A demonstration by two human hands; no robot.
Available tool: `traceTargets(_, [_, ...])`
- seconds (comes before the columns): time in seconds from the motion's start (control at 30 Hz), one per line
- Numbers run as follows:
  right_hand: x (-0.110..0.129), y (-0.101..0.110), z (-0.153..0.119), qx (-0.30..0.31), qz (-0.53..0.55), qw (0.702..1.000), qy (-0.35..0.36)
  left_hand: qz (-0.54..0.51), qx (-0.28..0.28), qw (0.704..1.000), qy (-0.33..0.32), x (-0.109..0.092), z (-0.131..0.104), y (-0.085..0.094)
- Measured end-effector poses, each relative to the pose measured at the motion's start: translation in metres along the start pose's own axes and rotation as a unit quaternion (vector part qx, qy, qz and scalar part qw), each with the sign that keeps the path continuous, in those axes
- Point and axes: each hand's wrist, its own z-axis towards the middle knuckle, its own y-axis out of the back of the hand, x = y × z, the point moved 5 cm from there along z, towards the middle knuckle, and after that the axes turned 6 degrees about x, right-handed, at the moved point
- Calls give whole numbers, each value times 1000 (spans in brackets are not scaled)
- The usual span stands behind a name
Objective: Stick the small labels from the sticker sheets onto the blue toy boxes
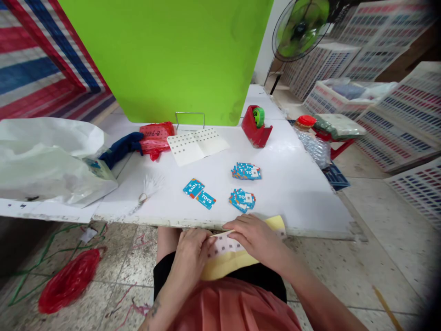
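My left hand and my right hand both grip a yellow-backed sticker sheet at the table's front edge, above my lap. Rows of small dark printed labels run along its pale strip, and its upper edge is bent over between my fingers. Just beyond my right hand lies a fanned pile of blue TOYS cards. Behind that sits a second card pile. On top of each pile shows a small white label. To the left, two more TOYS cards lie partly overlapping.
Another sticker sheet lies behind the cards, beside a red plastic packet. A red tape dispenser stands back right. A green board rises behind. White plastic bags and white tag strings lie left. Crates stand right.
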Motion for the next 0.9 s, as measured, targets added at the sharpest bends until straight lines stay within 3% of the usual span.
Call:
traceTargets(0.2, [8,-5,-4,-99,-64,991,59,-187,6,978,91,8,-1,0])
traceTargets(0.4, [19,-16,-10,-133,-69,985,91,-282,1,950,134,17,-2,-1])
traceTargets(0.53, [10,-6,-1,-185,86,979,23,-198,5,974,110,22,-5,3])
traceTargets(0.67, [-13,3,24,-197,198,957,-79,0,-6,1000,23,9,-7,12])
traceTargets(0.77, [-25,3,51,-163,209,957,-122,140,-30,987,-67,-8,-4,15])
traceTargets(0.9, [-31,-4,77,-137,193,958,-161,210,-42,968,-130,-14,11,11])
